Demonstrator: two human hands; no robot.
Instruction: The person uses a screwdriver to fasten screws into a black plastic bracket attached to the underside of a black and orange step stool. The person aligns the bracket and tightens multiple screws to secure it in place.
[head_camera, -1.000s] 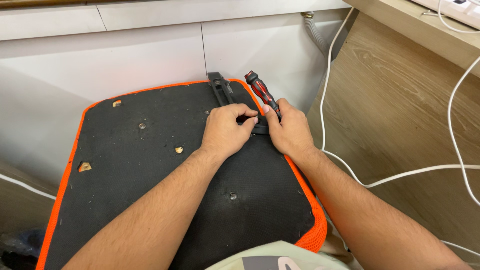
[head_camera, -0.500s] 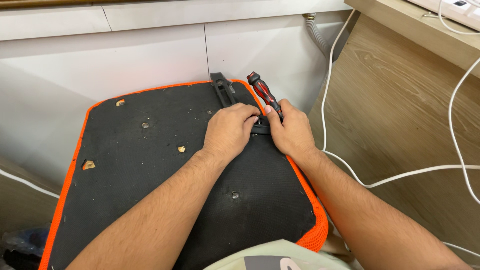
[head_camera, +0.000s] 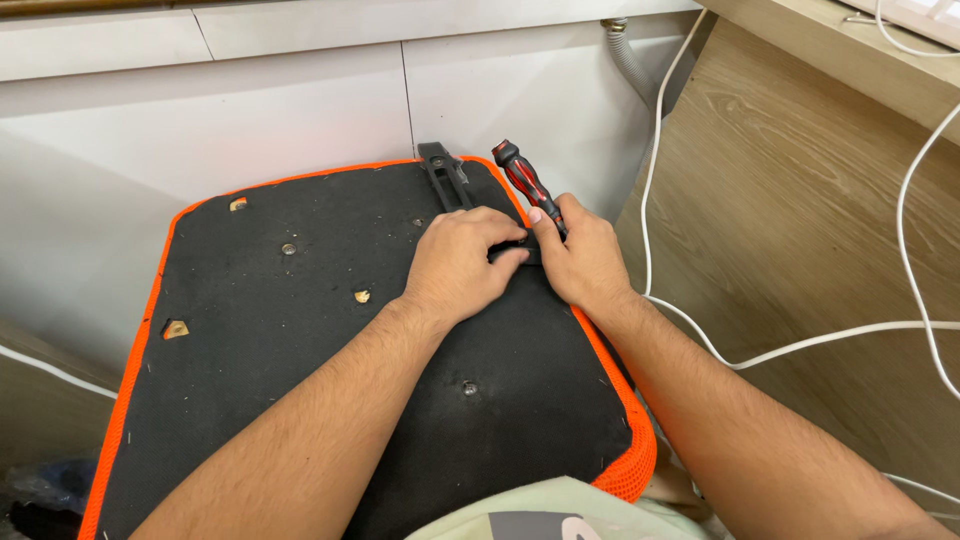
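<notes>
An upturned chair seat (head_camera: 300, 340), black underneath with an orange mesh edge, lies in front of me. A black bracket (head_camera: 445, 175) is fixed near its far right edge. My left hand (head_camera: 462, 262) rests on the seat with its fingers pinching a small black part by the bracket. My right hand (head_camera: 580, 258) sits just right of it, holding a red and black screwdriver (head_camera: 525, 180) whose handle points away from me. The tip is hidden between my hands.
Several screw holes and fittings (head_camera: 362, 296) dot the black underside. A white cabinet front (head_camera: 300, 100) stands behind the seat. White cables (head_camera: 780, 350) trail over the wooden floor (head_camera: 800, 200) on the right, beside a grey hose (head_camera: 630, 60).
Both hands stay together at the bracket with hardly any shift; the screwdriver keeps its angle.
</notes>
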